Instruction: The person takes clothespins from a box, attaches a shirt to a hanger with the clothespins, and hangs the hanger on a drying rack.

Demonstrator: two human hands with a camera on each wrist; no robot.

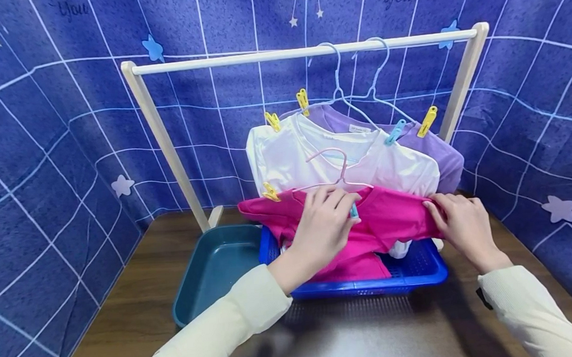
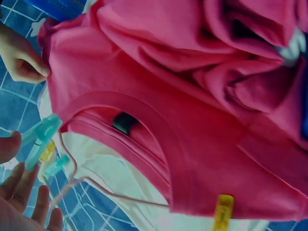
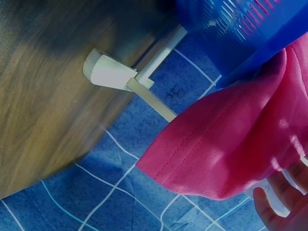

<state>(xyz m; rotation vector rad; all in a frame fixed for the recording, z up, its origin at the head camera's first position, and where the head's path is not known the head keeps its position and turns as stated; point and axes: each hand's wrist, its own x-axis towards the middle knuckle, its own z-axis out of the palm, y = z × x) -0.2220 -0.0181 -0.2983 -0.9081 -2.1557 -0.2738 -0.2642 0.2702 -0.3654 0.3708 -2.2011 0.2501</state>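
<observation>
A pink T-shirt (image 1: 395,215) hangs on a pink hanger (image 1: 344,165), its lower part bunched in the blue basket (image 1: 365,287). My left hand (image 1: 326,228) pinches a teal clothespin (image 2: 42,137) between thumb and fingers, its tip right at the neckline beside the hanger. With thumb and fingers my right hand (image 1: 463,226) grips the shirt's right sleeve end, drawing that side out. A yellow clothespin (image 1: 270,192) is clipped at the shirt's other shoulder. In the right wrist view the sleeve (image 3: 207,149) spreads close to my fingers.
Behind the pink shirt, a white T-shirt (image 1: 279,151) and a purple T-shirt (image 1: 445,154) hang on blue hangers from the rack's white rail (image 1: 236,59), held with yellow and teal clothespins. A dark green tray (image 1: 188,281) stands left of the basket on the wooden table (image 1: 140,313).
</observation>
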